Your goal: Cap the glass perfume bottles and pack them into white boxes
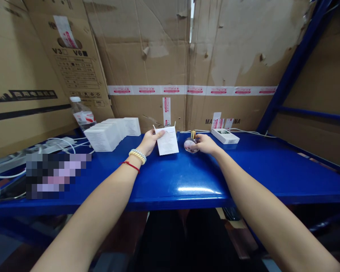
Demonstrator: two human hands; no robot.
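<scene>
My left hand (150,141) grips a small white carton (167,142) by its left side, thumb across the upper face. Flaps stand up at the carton's top, and printed lines cover the side toward me. To its right, my right hand (204,144) has its fingers closed around a round glass perfume bottle (190,145) with a gold neck. The bottle is upright and apart from the carton. Part of another glass object shows behind the carton's top; most of it is hidden.
Several white cartons (102,136) stand in a row at the left, before a plastic water bottle (82,113). A flat white box (225,136) lies back right on the blue table (255,166). Cables and a power strip (55,145) run along the left. Cardboard walls (147,64) close the back.
</scene>
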